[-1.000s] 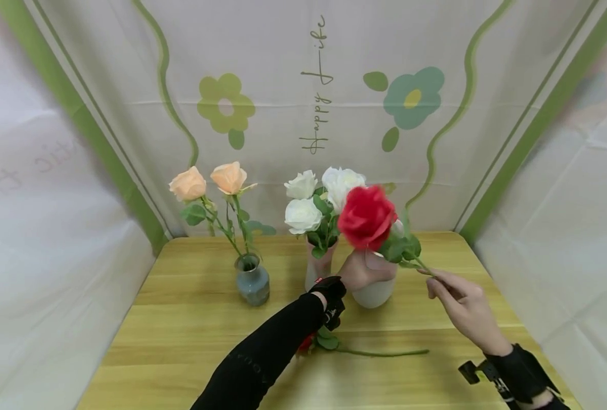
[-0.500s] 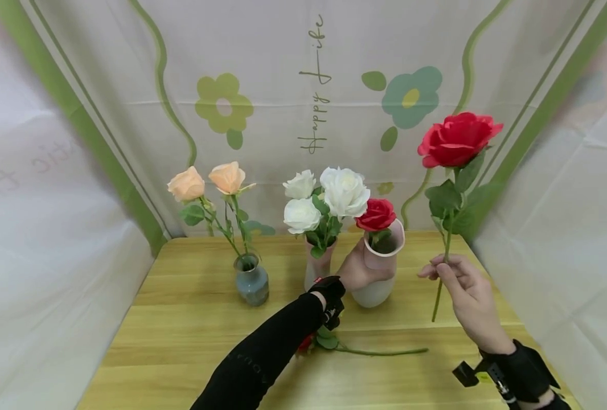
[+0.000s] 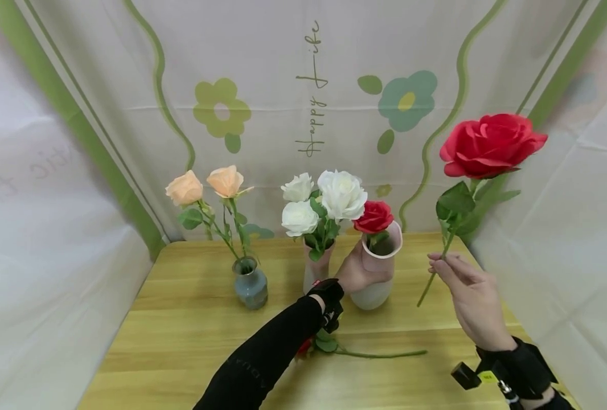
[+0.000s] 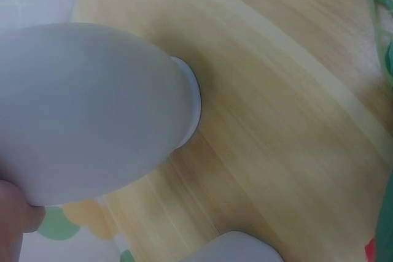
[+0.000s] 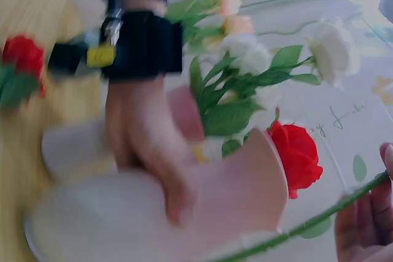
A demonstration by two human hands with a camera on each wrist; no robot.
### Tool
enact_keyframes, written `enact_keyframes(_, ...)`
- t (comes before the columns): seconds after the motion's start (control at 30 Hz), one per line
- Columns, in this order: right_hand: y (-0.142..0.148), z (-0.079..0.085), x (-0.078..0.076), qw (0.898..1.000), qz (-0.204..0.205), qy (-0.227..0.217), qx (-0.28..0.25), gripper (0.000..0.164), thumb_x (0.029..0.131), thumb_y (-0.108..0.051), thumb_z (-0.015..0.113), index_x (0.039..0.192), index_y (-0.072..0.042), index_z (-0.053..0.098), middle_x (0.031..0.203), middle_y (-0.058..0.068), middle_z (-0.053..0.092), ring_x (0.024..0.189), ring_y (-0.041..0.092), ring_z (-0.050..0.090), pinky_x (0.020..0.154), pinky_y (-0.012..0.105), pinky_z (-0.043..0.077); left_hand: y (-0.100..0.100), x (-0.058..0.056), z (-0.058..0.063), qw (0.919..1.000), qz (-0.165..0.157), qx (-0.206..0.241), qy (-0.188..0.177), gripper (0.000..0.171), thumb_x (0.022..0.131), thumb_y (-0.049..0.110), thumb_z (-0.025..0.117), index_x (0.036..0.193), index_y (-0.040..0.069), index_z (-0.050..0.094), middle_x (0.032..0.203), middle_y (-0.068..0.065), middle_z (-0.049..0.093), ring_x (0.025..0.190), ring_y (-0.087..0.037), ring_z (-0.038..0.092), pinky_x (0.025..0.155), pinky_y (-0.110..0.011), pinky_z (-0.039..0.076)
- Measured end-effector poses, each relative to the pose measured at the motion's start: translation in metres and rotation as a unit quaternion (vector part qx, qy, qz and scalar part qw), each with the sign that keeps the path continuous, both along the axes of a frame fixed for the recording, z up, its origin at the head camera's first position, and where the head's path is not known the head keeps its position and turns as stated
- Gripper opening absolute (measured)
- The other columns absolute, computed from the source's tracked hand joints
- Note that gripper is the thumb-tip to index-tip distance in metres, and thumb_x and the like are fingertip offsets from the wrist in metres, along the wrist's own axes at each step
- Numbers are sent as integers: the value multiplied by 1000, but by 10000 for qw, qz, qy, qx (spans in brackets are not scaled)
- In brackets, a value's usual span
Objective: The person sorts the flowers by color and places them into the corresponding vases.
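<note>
My left hand (image 3: 357, 272) grips the neck of a pink-and-white vase (image 3: 372, 297) standing on the table, with one red rose (image 3: 374, 216) inside. To the right of the vase, my right hand (image 3: 470, 293) pinches the stem of a second red rose (image 3: 490, 147), its bloom up and its stem end above the table. A third rose (image 3: 380, 355) lies near the front, its red bloom mostly behind my left forearm. The left wrist view is filled by the pale vase body (image 4: 92, 108); in the right wrist view the held green stem (image 5: 325, 214) crosses before the vase.
A second pink vase (image 3: 318, 265) with several white roses (image 3: 341, 195) stands just left of my left hand. Further left is a small blue-grey vase (image 3: 250, 290) with two peach roses (image 3: 225, 181). Fabric with printed flowers (image 3: 406, 101) hangs behind and beside the wooden table (image 3: 180, 341).
The rose in my right hand has swung from in front of the vase to the right and upright, then tilted slightly. My left hand has stayed on the vase.
</note>
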State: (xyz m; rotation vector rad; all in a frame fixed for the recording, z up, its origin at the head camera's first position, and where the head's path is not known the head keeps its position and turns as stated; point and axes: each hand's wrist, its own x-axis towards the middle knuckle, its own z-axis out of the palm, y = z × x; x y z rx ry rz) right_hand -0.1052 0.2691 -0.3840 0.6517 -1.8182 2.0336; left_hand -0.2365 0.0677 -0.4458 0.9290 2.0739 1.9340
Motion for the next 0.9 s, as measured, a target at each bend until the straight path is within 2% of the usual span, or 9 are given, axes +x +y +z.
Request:
enact_keyframes(0.1,-1,1,-3,9981,-418,232,401,31,99,15,46,129,20,51,123,24,50,120,28,49,102,35,40,0,-3,1,9999,-85,121,4,96,77,0,81,153,9,23,138,-9,48,121,-17,50,102,-27,40)
enact_keyframes(0.2,-1,4,-6,9965,-521,438,494,31,97,16,48,128,21,51,122,26,52,115,30,50,99,34,41,-1,-3,4,10000,-1,40,13,94,77,1,82,152,7,24,138,-10,48,120,-16,50,102,-27,40)
enact_keyframes(0.3,-1,8,-9,9948,-733,404,580,27,98,13,50,124,18,56,119,21,56,113,29,51,98,33,40,-1,-2,4,9999,111,-115,24,92,77,2,83,150,7,27,137,-11,49,120,-15,51,101,-27,40)
enact_keyframes(0.4,-2,14,-13,9938,-841,428,581,22,98,11,51,117,18,60,117,20,57,114,28,50,98,34,39,-1,-2,3,9998,120,-141,21,92,77,2,83,150,7,28,137,-12,49,119,-15,51,101,-28,40)
enact_keyframes(0.57,-1,20,-21,9960,-670,555,180,20,98,15,47,114,22,57,120,24,55,112,30,52,98,37,42,0,-1,0,10000,51,-30,-38,94,76,1,83,151,10,26,135,-5,50,117,-12,51,100,-27,41)
enact_keyframes(0.67,0,23,-25,9969,-534,583,-59,17,99,15,45,110,24,55,119,24,54,117,32,49,97,38,44,-1,-1,0,10000,-13,26,6,96,76,0,82,152,11,24,135,-2,49,118,-11,51,100,-26,41)
enact_keyframes(0.73,0,24,-26,9970,-437,603,-211,15,99,15,44,106,26,51,119,24,53,117,33,49,96,39,45,0,-1,-1,9999,13,-10,118,98,76,0,83,152,10,24,136,-2,49,119,-12,50,101,-25,40)
enact_keyframes(0.9,-1,28,-30,9960,-341,593,-566,15,100,12,43,105,26,48,123,25,53,107,32,54,95,40,46,1,-1,-2,9995,51,-51,308,100,75,1,84,153,11,22,140,-6,47,123,-14,49,103,-27,38)
